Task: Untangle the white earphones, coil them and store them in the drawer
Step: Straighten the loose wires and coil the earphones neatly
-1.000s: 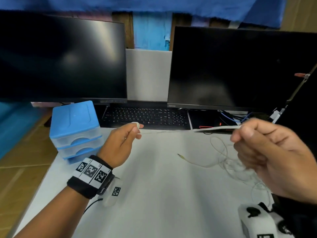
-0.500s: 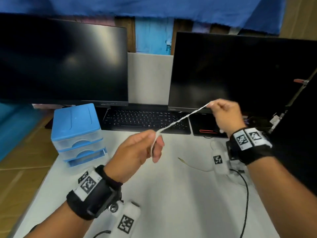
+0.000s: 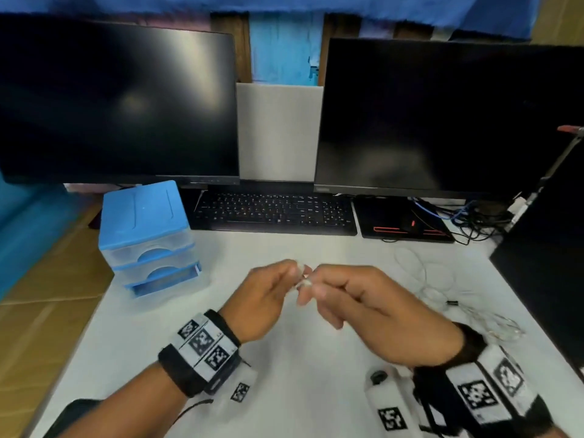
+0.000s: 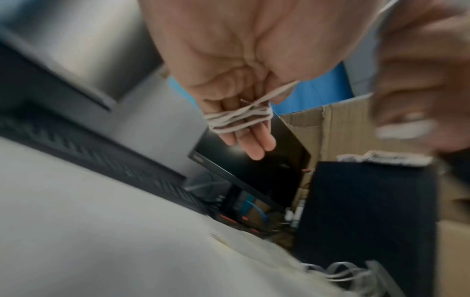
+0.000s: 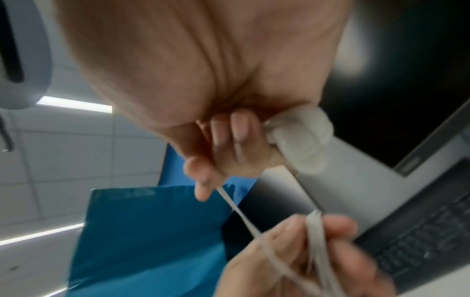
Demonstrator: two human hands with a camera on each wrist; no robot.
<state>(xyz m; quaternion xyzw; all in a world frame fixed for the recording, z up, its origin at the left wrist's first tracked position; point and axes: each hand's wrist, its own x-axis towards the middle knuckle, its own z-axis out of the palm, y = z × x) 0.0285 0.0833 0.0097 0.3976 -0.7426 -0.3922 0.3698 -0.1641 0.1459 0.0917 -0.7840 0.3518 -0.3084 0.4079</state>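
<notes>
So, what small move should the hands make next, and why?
Probably one more turn: the right hand carries the cord round the fingers of the left hand. A few turns sit there already, and a free stretch, pinched by the right hand, runs between the hands, so coiling looks unfinished.

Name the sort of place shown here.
Probably an office or lab desk: a dark left monitor and right monitor, a black keyboard, and a small blue drawer unit on a white table.
</notes>
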